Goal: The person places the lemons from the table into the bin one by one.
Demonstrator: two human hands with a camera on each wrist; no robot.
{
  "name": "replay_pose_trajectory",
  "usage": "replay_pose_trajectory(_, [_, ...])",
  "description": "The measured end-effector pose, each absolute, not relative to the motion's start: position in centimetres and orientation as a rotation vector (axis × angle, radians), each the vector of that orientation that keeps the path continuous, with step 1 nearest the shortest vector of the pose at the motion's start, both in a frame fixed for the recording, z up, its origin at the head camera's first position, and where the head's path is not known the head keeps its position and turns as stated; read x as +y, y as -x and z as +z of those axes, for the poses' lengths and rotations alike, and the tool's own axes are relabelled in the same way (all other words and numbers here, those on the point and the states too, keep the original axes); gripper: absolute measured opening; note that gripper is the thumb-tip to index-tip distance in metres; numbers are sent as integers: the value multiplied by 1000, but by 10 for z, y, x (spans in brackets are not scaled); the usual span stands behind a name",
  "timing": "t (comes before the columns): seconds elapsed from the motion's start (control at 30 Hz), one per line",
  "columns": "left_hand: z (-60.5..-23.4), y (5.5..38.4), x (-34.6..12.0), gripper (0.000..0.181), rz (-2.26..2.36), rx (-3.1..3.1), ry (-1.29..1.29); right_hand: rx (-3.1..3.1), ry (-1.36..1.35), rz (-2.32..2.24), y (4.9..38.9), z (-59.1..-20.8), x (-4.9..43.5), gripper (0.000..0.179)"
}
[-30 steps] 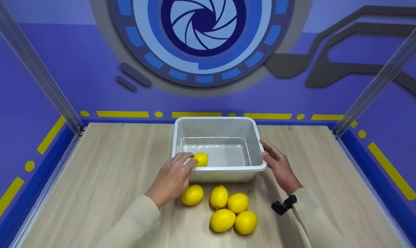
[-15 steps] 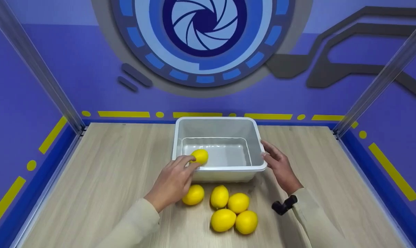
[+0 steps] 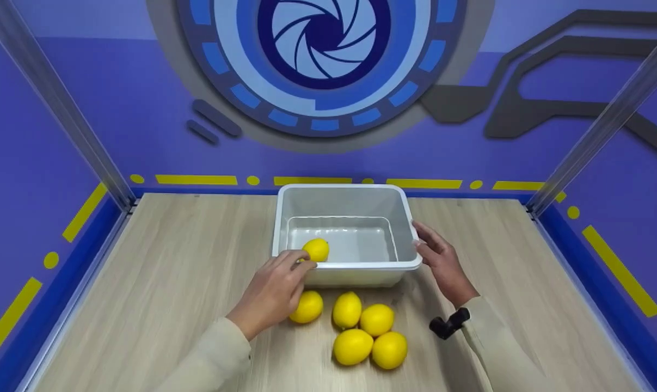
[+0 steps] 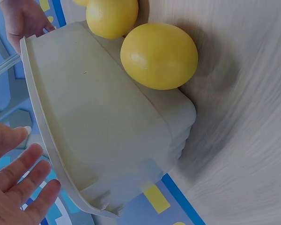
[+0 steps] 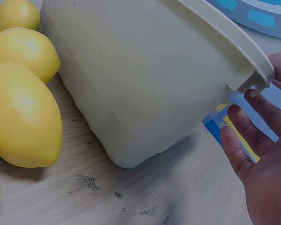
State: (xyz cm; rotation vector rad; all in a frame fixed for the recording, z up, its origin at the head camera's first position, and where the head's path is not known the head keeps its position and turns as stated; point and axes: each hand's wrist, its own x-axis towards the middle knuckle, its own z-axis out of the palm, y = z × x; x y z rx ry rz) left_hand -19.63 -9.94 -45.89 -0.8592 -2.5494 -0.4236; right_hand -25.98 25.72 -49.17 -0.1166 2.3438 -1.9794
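Note:
In the head view a yellow lemon [image 3: 315,250] is inside the white plastic bin [image 3: 344,266], near its front left corner. My left hand [image 3: 274,286] is at the bin's front rim, fingertips right beside that lemon; in the left wrist view its fingers [image 4: 25,176] are spread and relaxed, with nothing between them. At the right side my right hand [image 3: 442,267] holds the bin's rim, thumb at the edge and fingertips just under it in the right wrist view. Several more lemons [image 3: 352,347] lie on the table in front of the bin, one [image 3: 306,307] partly behind my left hand.
The wood-grain table [image 3: 186,261] ends at a blue and purple patterned back wall [image 3: 323,163], close behind the bin. Similar panels with metal posts [image 3: 595,130] enclose both sides. A black strap device [image 3: 449,323] sits on my right wrist.
My left fingers have let go of the lemon and drawn back slightly toward me, down to the rim. The lemon stays inside the bin. My right hand has kept its place.

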Motion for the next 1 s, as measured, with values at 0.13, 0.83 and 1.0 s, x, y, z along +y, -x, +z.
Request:
replay_pose_trajectory(0.13, [-458, 194, -100, 27, -430, -2560, 871, 2347, 114, -1972, 260, -491, 257, 54])
replay_pose_trajectory(0.83, [-460, 189, -103, 26, -492, -2538, 948, 2356, 95, -1973, 258, -492, 256, 54])
replay_pose_trajectory(1.0, [-461, 189, -104, 25, -488, -2513, 980, 2358, 71, -1963, 258, -491, 256, 55])
